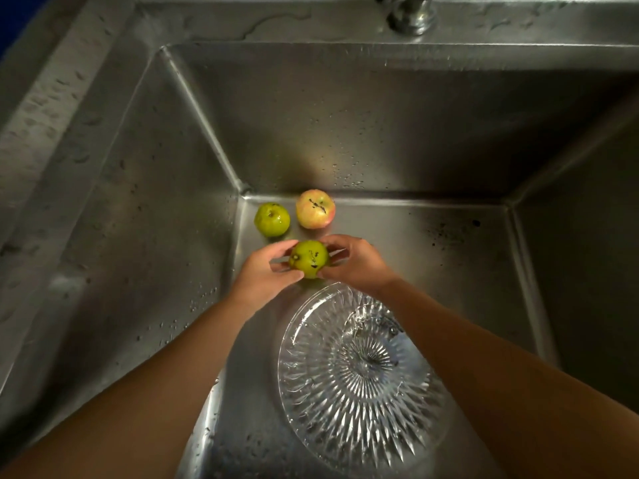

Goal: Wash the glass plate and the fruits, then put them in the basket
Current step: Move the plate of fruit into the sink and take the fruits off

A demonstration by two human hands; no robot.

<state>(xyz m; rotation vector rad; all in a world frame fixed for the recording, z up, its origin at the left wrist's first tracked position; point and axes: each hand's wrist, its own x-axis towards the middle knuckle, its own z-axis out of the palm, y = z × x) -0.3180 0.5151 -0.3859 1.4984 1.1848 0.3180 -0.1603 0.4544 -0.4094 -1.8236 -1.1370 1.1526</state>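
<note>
Deep in the steel sink, my left hand [266,271] and my right hand [356,264] together hold a green fruit [308,259] with dark marks on its skin, fingers curled round it from both sides. Behind it on the sink floor lie a second green fruit [272,219] and a red-yellow apple [315,209], side by side near the back left corner. The cut-glass plate [356,368] lies flat on the sink floor just in front of my hands, partly under my right forearm.
The sink [380,133] has steep steel walls on all sides, wet with drops. The tap base [411,15] stands on the back ledge at top centre. A wet steel counter [52,115] runs along the left.
</note>
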